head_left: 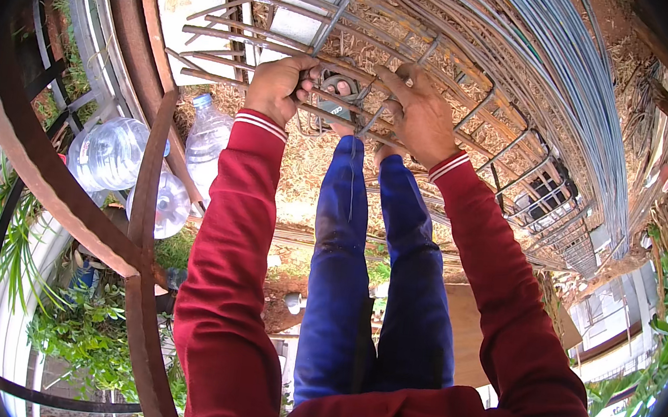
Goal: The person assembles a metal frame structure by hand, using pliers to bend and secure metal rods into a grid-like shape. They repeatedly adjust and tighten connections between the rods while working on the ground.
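Rebar cage (474, 109) laid far-left to near-right; left end overlapped by curled left hand (276, 86), then half-bent right hand (423, 114); grip cannot be told.

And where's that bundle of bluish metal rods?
In the head view, the bluish steel rods curve down the upper right, beyond brown rods beside the rebar cage.

An outdoor yard, much like a small building site: a rebar cage (473, 111) stretches over straw-strewn ground (301, 177), with a long bundle of blue-grey rods (560, 77) beside it. Daylight falls across the ground, and leafy plants (93, 330) grow at the edge, near large plastic bottles (207, 144).
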A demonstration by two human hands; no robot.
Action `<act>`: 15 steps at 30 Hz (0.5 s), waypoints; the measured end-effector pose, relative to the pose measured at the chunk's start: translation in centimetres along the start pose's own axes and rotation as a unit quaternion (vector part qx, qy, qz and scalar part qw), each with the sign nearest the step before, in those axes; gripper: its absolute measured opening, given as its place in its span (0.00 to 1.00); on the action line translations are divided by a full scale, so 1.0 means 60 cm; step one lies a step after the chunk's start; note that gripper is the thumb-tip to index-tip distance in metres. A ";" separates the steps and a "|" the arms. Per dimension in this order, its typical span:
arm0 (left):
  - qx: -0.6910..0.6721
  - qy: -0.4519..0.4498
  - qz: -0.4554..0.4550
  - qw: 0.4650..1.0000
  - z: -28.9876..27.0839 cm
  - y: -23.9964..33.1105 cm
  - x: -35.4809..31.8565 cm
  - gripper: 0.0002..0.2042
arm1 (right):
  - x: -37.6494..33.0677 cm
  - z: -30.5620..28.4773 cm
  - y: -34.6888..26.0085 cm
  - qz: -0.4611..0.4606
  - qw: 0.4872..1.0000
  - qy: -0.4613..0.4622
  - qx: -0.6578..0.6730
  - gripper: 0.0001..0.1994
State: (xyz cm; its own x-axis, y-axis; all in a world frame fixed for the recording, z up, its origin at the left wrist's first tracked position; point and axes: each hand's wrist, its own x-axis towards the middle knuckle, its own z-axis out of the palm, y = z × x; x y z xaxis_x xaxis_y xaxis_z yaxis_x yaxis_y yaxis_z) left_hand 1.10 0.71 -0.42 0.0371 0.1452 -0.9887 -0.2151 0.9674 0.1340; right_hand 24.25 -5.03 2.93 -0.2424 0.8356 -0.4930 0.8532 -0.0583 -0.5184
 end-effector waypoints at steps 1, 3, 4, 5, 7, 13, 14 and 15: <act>-0.008 0.001 0.001 1.000 -0.001 -0.001 0.000 0.04 | 0.012 0.005 0.001 -0.040 0.999 0.001 -0.031 0.24; -0.023 0.008 -0.007 1.000 -0.003 0.000 0.000 0.04 | 0.050 0.014 0.005 -0.074 0.997 -0.003 -0.037 0.23; -0.018 -0.003 -0.001 1.000 -0.003 0.001 0.000 0.03 | 0.072 0.016 0.009 -0.095 0.995 -0.026 -0.035 0.22; -0.012 -0.006 -0.005 1.000 -0.003 0.003 0.001 0.04 | 0.093 0.017 0.012 -0.122 0.991 -0.044 -0.035 0.21; -0.008 -0.007 -0.011 1.000 -0.002 0.003 0.000 0.04 | 0.131 0.014 0.012 -0.156 0.988 0.008 -0.019 0.19; -0.012 -0.004 -0.017 1.000 -0.011 0.000 0.000 0.04 | 0.165 -0.075 -0.060 -0.253 0.964 0.087 0.006 0.16; -0.006 -0.017 -0.020 1.000 -0.017 0.003 0.000 0.04 | 0.157 -0.103 -0.077 -0.237 0.969 0.063 0.022 0.15; 0.003 -0.017 -0.021 1.000 -0.018 0.007 0.003 0.05 | 0.143 -0.132 -0.094 -0.249 0.967 0.052 0.017 0.14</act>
State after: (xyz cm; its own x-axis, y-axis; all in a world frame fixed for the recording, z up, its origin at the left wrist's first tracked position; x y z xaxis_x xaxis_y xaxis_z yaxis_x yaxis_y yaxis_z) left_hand -0.06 0.93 -0.64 0.0803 0.1107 -0.9906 -0.2072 0.9740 0.0921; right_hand 21.00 6.80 7.16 -0.5697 0.8152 -0.1046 0.6267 0.3485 -0.6970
